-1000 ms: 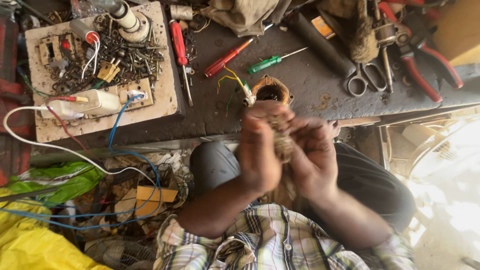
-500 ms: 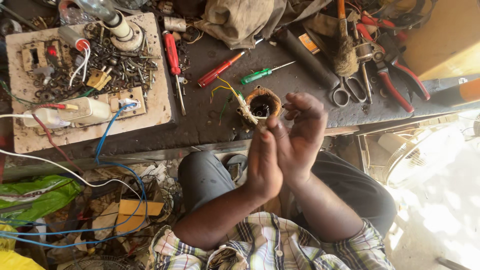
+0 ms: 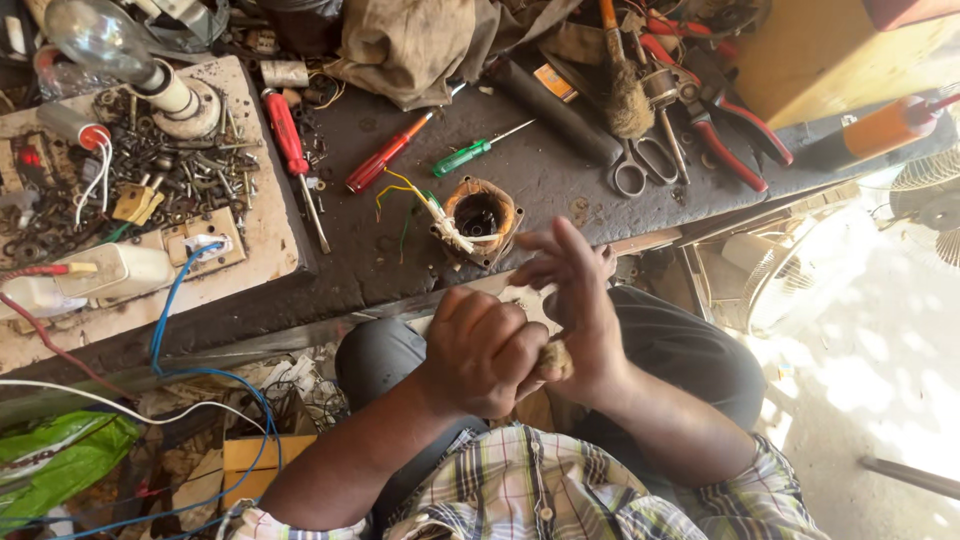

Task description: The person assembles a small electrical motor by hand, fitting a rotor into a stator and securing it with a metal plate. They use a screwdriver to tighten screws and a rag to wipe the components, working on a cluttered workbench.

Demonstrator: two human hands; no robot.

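While the left hand clenches a small tan wad, the open right hand presses against it.

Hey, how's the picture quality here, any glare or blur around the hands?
Head view: the floor at the right is blown out by sunlight, washing out the fan grille; the workbench is evenly lit and sharp; the left hand and right hand are fairly sharp, the small tan thing between them is soft.
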